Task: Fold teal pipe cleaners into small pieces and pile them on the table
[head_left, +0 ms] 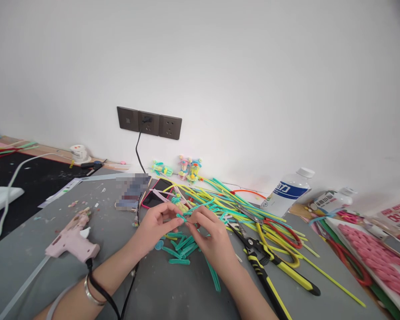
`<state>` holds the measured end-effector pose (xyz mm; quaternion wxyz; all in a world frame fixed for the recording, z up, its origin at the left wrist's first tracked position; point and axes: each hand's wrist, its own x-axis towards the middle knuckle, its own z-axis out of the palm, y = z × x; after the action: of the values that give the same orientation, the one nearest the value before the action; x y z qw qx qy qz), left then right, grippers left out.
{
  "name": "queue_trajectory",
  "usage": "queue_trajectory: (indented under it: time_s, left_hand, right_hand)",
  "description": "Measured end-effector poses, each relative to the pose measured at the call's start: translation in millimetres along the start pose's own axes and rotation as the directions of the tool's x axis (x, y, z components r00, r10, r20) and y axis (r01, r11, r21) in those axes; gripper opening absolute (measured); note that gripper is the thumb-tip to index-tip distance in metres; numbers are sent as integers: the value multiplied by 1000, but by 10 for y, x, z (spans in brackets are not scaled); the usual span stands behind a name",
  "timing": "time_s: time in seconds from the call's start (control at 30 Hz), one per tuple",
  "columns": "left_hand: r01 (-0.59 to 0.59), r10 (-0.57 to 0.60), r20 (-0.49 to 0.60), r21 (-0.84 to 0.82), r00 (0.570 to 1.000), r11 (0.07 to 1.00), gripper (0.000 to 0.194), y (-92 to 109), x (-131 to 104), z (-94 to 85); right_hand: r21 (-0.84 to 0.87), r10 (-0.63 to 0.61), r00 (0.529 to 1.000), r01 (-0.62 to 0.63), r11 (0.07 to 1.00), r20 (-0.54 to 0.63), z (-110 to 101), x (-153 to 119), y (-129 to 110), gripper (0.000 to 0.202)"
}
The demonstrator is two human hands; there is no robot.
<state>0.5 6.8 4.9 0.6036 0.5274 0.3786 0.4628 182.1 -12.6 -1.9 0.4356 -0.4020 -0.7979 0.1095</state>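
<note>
My left hand (pixel 162 224) and my right hand (pixel 208 231) meet over the grey table mat, fingertips almost touching. Between them is a teal pipe cleaner (pixel 200 205), pinched at its near end by both hands; its free part sticks up to the right. Below the hands lies a pile of short cut teal pipe cleaner pieces (pixel 180 249). Several long yellow and teal pipe cleaners (pixel 216 191) spread out behind and to the right. Just right of my right hand lie black-and-yellow pliers (pixel 253 249) and scissors with red handles (pixel 283 229).
A pink glue gun (pixel 75 240) lies at left, its black cord running by my left forearm. Two phones, one with a pink case (pixel 157 192), lie behind my hands. Small pipe cleaner figures (pixel 194 170) stand by the wall. A bottle (pixel 288 191) stands at right.
</note>
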Motion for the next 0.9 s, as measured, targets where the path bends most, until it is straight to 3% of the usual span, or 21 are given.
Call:
queue_trajectory:
  time_s: [0.37,0.73,0.83,0.9]
  left_hand:
    - [2,-3,16,40,1000,999,18,-35,21,-33]
    - [-47,48,-13,13,999,999,18,-61,1,-47]
    - [-69,69,-7,16,998,997,18,-72,-16,-39]
    - [-119,119,15,14,993,993,17,-66,-30,-31]
  right_hand:
    - [-26,-2,998,3,1000,58,-17,9,-22,20]
    - [224,109,993,-116,968,42,-49,26,-38,23]
    - [375,172,980,-198,905,101,-65,34,-64,26]
    - [527,247,948,-318,788,202,-85,44,-77,28]
